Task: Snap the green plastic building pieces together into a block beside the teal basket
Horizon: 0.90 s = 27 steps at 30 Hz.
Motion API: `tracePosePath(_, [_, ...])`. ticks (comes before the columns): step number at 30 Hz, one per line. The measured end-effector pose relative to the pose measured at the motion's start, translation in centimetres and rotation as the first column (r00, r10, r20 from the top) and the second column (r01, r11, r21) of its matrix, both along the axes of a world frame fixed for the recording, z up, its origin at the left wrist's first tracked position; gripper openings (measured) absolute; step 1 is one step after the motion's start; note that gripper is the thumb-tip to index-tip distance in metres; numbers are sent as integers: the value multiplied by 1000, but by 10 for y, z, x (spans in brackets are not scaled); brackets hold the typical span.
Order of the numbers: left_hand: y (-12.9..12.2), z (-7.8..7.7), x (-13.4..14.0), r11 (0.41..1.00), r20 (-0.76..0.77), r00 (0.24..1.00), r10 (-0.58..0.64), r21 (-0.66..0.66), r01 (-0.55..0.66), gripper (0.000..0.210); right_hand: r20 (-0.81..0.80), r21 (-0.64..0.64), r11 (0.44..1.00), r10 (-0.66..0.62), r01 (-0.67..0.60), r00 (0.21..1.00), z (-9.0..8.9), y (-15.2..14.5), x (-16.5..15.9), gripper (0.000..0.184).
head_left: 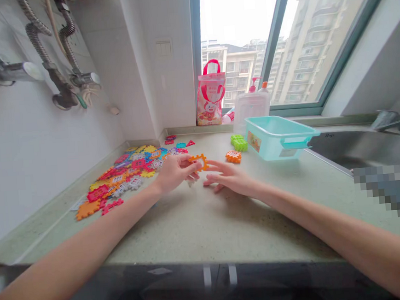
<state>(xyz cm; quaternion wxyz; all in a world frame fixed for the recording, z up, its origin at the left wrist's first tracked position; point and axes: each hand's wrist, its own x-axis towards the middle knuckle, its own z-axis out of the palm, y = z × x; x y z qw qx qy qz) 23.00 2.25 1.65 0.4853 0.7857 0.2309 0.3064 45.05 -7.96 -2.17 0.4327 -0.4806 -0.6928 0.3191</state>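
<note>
My left hand (pixel 174 173) pinches an orange plastic building piece (pixel 204 161) with a notched edge and an opening in its middle, held above the counter. My right hand (pixel 232 177) reaches in from the other side with fingers stretched out and apart. Its index fingertip is at the piece's right edge; whether it touches cannot be made out. Just behind my right hand lies a small stack of orange pieces (pixel 233 156). Further back sits a stack of green pieces (pixel 239 142). A wide heap of mixed coloured pieces (pixel 140 164) spreads left of my left hand.
A turquoise plastic tub (pixel 267 150) stands right of the green stack. Beyond it are a clear pump bottle (pixel 250 108) and a pink-handled bag (pixel 211 104) by the window. A steel sink (pixel 345 150) borders the counter (pixel 199 233) on the right; a wall bounds the left.
</note>
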Motion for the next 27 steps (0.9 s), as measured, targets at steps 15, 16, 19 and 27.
tracePosePath(15, [-5,4,-7,919,-191,970,153,389,-68,48,613,508,861,-368,8,699,18,-13,21,27])
tracePosePath(16, [6,9,-14,845,-174,949,262,517,-138,44,629,481,874,-393,62,671,17,-9,27,26])
tracePosePath(19, [43,22,-38,570,-145,811,568,779,-260,36,710,362,920,-377,151,595,16,-2,45,26])
tracePosePath(27, [71,5,-49,553,-385,648,657,830,-68,44,728,348,938,-278,12,627,21,-4,48,24])
